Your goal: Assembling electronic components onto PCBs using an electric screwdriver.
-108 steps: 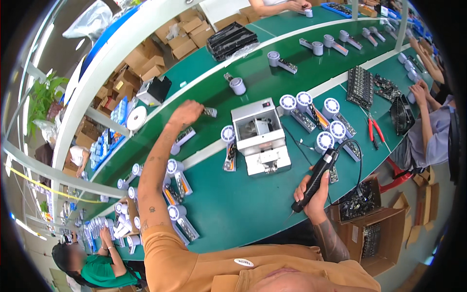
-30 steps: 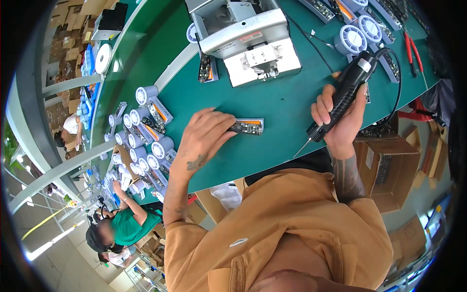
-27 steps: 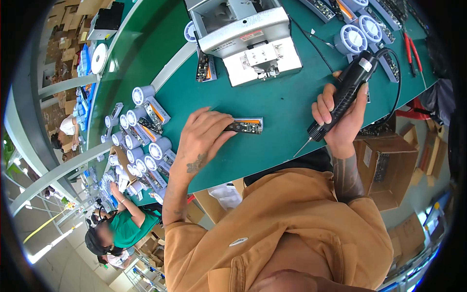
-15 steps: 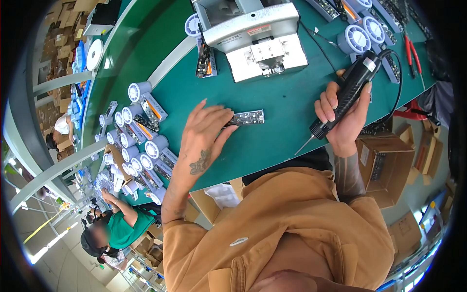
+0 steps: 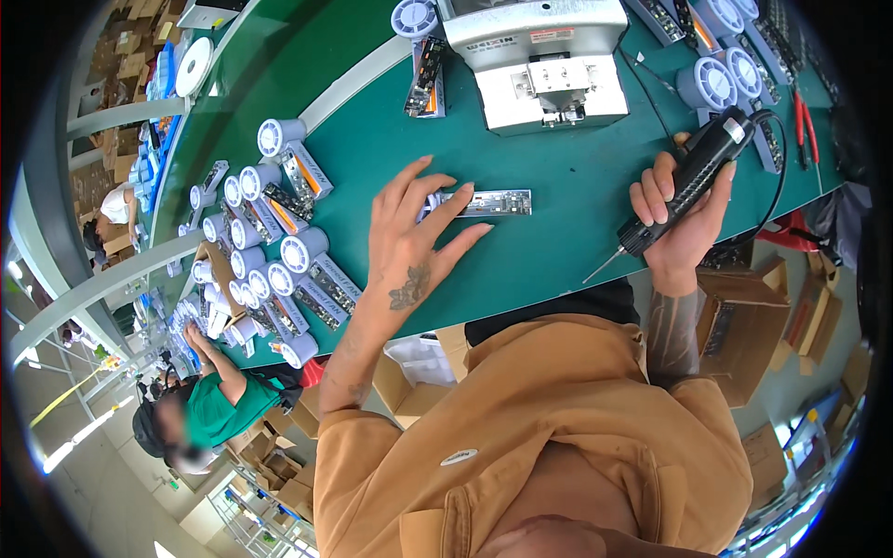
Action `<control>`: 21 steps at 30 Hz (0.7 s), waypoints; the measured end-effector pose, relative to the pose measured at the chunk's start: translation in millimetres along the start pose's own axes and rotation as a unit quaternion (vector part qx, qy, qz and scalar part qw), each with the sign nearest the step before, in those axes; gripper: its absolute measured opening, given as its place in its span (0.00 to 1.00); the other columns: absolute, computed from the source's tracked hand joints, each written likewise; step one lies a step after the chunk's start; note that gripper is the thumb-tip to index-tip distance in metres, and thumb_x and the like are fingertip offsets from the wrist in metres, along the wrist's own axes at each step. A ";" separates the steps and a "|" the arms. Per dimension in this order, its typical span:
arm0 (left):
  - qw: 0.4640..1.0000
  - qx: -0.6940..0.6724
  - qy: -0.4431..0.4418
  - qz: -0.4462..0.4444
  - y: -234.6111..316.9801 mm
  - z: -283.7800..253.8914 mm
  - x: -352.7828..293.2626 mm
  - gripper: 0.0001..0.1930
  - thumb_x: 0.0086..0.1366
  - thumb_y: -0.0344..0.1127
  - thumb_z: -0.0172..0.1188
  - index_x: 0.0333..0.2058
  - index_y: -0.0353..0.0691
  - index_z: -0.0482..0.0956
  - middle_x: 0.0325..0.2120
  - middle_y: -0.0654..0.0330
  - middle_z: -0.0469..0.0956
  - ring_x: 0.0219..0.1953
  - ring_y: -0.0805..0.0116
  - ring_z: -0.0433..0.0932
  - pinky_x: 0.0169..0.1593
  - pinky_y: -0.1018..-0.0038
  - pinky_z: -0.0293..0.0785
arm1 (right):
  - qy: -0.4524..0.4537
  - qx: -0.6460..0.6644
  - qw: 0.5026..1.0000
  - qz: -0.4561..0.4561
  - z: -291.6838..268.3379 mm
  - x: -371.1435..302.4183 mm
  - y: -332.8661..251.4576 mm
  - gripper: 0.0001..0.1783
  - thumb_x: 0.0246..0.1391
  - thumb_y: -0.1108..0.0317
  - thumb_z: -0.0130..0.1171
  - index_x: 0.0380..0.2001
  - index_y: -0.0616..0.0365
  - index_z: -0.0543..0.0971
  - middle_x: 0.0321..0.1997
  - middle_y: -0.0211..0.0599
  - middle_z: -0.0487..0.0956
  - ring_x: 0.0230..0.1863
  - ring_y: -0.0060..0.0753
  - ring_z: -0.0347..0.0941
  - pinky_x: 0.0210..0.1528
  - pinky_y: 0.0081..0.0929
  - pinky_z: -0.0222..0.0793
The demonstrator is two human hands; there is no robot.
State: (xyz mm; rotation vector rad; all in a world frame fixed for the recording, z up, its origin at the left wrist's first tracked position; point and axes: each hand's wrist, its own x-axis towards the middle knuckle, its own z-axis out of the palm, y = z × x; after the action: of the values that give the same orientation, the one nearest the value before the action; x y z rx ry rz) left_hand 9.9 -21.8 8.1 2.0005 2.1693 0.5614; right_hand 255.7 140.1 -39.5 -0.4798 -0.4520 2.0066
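Green bench mat (image 5: 558,214) is seen in a factory hall. Left hand (image 5: 409,246) is spread open, fingertips pressed on a narrow metal module (image 5: 484,202) lying flat mid-bench. Right hand (image 5: 679,219) is clenched around a black electric screwdriver (image 5: 693,177), bit held off the mat. Grey fixture (image 5: 539,56) sits behind; fan assemblies (image 5: 279,242) are stacked left; cardboard boxes (image 5: 744,325) are under the bench.

A single head-worn fisheye looks steeply down, close over the green bench (image 5: 558,205).
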 end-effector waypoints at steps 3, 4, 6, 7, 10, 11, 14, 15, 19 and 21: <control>0.999 0.016 0.019 0.030 -3.3 5.1 -3.2 0.23 0.49 0.35 0.76 0.46 0.44 0.85 0.45 0.60 0.79 0.59 0.52 0.72 0.58 0.57 0.69 | -0.007 0.010 1.000 0.004 -0.8 -1.7 -0.1 0.33 0.71 0.38 0.33 0.54 0.57 0.68 0.23 0.31 0.63 0.17 0.23 0.58 0.21 0.24 0.57; 0.999 0.015 0.020 0.028 -2.7 5.7 -3.5 0.23 0.49 0.35 0.76 0.46 0.44 0.85 0.45 0.60 0.79 0.59 0.52 0.72 0.58 0.57 0.69 | 0.000 0.004 1.000 0.002 -0.3 -0.6 -1.2 0.33 0.71 0.38 0.33 0.54 0.57 0.68 0.23 0.31 0.63 0.17 0.23 0.58 0.21 0.24 0.57; 0.988 0.109 0.059 0.090 0.7 4.1 1.2 0.22 0.51 0.37 0.75 0.45 0.42 0.84 0.43 0.60 0.78 0.57 0.54 0.74 0.59 0.53 0.68 | 0.006 -0.004 1.000 -0.004 1.3 -0.7 -1.1 0.33 0.71 0.38 0.33 0.54 0.58 0.69 0.22 0.31 0.63 0.17 0.23 0.58 0.21 0.24 0.58; 0.988 0.108 0.061 0.090 2.5 7.1 -2.2 0.22 0.51 0.37 0.75 0.45 0.42 0.84 0.43 0.60 0.78 0.57 0.54 0.74 0.59 0.53 0.68 | 0.005 -0.008 1.000 -0.002 0.4 -2.2 1.1 0.33 0.71 0.38 0.33 0.54 0.58 0.69 0.22 0.31 0.63 0.17 0.23 0.58 0.21 0.24 0.58; 0.971 0.212 0.087 0.067 13.6 23.2 -15.6 0.23 0.52 0.37 0.74 0.47 0.39 0.82 0.44 0.58 0.77 0.56 0.56 0.73 0.61 0.49 0.66 | -0.003 -0.006 1.000 -0.001 -0.7 -0.8 2.5 0.33 0.71 0.38 0.33 0.54 0.58 0.69 0.23 0.31 0.62 0.17 0.23 0.57 0.21 0.24 0.58; 0.971 0.213 0.088 0.065 19.5 25.8 -18.7 0.23 0.52 0.37 0.74 0.47 0.39 0.82 0.44 0.58 0.77 0.56 0.56 0.73 0.61 0.49 0.66 | -0.005 0.001 1.000 0.000 -1.5 -1.0 1.9 0.33 0.71 0.38 0.34 0.54 0.58 0.69 0.23 0.31 0.62 0.17 0.23 0.57 0.21 0.25 0.58; 0.977 0.188 0.095 0.023 22.9 27.0 -23.9 0.26 0.53 0.37 0.73 0.53 0.40 0.81 0.48 0.56 0.75 0.60 0.53 0.69 0.65 0.48 0.62 | -0.008 -0.006 1.000 -0.009 0.0 -0.7 0.2 0.32 0.72 0.40 0.35 0.54 0.60 0.69 0.24 0.30 0.62 0.18 0.21 0.56 0.21 0.22 0.57; 0.978 0.186 0.094 0.021 21.0 24.7 -24.5 0.26 0.53 0.37 0.73 0.53 0.40 0.81 0.48 0.56 0.75 0.60 0.53 0.69 0.65 0.48 0.62 | -0.005 -0.017 1.000 -0.018 0.8 -1.3 0.1 0.32 0.72 0.41 0.35 0.54 0.62 0.68 0.24 0.30 0.61 0.18 0.20 0.55 0.21 0.21 0.56; 0.987 0.110 0.116 0.014 11.9 25.9 -24.7 0.26 0.54 0.37 0.72 0.53 0.40 0.81 0.52 0.55 0.75 0.64 0.49 0.67 0.65 0.48 0.63 | -0.022 -0.010 1.000 -0.012 -0.7 -1.2 0.6 0.32 0.72 0.41 0.36 0.55 0.61 0.69 0.24 0.30 0.61 0.18 0.20 0.56 0.22 0.21 0.56; 0.986 0.122 0.107 0.040 6.7 31.2 -23.6 0.26 0.54 0.36 0.73 0.53 0.40 0.81 0.53 0.54 0.75 0.64 0.49 0.68 0.65 0.48 0.63 | -0.019 -0.013 1.000 -0.012 0.6 -0.5 1.4 0.32 0.72 0.41 0.36 0.55 0.61 0.69 0.24 0.30 0.61 0.18 0.20 0.56 0.22 0.21 0.56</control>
State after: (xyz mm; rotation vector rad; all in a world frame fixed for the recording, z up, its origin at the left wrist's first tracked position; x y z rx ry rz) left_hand 29.5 -39.1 -21.6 2.2547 2.3935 0.5710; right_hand 254.6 139.0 -39.6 -0.4509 -0.5047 1.9912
